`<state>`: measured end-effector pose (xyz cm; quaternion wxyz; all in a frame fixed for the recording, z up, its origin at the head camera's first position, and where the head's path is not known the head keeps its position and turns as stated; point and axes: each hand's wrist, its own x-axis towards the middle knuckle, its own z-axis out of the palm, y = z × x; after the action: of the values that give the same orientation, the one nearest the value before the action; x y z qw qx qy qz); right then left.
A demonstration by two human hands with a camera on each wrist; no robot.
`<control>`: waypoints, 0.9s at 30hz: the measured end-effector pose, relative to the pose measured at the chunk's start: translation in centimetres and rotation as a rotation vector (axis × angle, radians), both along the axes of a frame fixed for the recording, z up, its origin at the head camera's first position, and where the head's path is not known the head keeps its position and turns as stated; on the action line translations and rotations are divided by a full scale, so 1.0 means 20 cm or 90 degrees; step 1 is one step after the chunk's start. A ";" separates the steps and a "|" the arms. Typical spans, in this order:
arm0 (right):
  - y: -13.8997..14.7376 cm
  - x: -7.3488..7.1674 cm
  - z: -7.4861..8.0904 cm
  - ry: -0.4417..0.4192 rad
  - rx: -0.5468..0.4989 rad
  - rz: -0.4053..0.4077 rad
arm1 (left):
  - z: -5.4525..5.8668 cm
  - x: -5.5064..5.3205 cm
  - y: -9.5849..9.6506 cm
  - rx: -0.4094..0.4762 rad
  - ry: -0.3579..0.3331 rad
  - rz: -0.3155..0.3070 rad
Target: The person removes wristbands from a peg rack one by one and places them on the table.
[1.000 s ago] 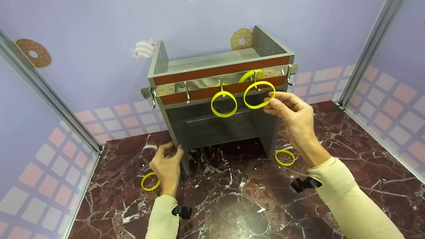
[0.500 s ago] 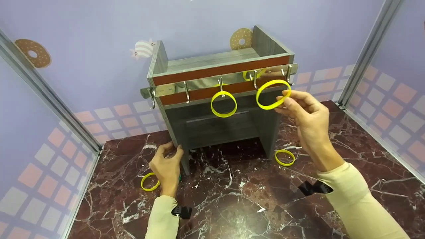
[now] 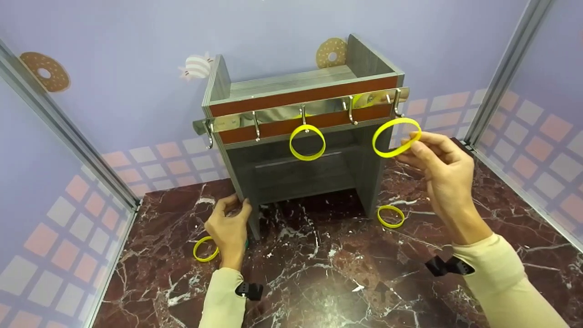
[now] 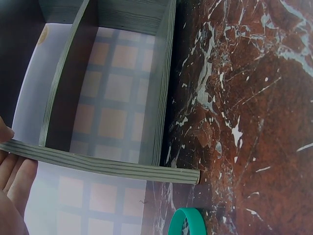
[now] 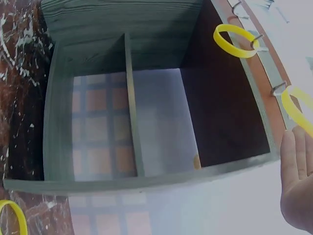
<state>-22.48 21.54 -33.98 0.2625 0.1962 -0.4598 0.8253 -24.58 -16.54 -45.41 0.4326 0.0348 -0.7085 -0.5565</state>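
Note:
My right hand [image 3: 448,177] pinches a yellow silicone wristband [image 3: 375,140] between thumb and fingers, in front of the right end of a metal hook rail [image 3: 278,112]. The wristband is off the hooks. On the middle hook hangs another yellow wristband [image 3: 308,158]. My left hand [image 3: 230,225] grips the front edge of the left side panel [image 4: 112,166] of a grey wooden shelf [image 3: 373,59], with thumb and fingers on opposite faces. The rail runs across the shelf's red-brown front strip.
A yellow wristband [image 3: 391,226] lies on the marbled tabletop [image 3: 314,282] right of the shelf, another yellow one [image 3: 205,260] beside my left wrist. A green wristband [image 4: 195,223] lies near the left panel's foot. Patterned walls [image 3: 150,41] enclose the back and sides.
My right hand has moved right and slightly down with its wristband, away from the second hook from the right. My left hand and the hanging wristband have stayed put.

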 end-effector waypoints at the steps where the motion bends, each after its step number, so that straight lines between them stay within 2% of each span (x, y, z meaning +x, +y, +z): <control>1: 0.01 0.00 -0.01 -0.003 -0.009 0.001 | 0.00 0.00 0.00 0.000 0.000 -0.001; 3: 0.03 0.00 -0.02 -0.011 -0.025 0.003 | 0.01 0.01 0.00 -0.001 -0.004 -0.003; 11: 0.12 -0.03 -0.10 -0.060 -0.017 -0.052 | 0.01 0.01 0.00 -0.022 -0.012 0.010; 21: 0.22 -0.10 -0.25 -0.119 -0.002 -0.091 | 0.00 0.00 0.01 -0.009 -0.011 0.007; 27: 0.28 -0.13 -0.35 -0.163 0.014 -0.095 | 0.00 0.01 0.00 -0.005 -0.020 0.006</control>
<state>-25.03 27.22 -40.94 0.2600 0.0575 -0.5118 0.8168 -24.47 -16.48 -45.32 0.4239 0.0455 -0.7172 -0.5513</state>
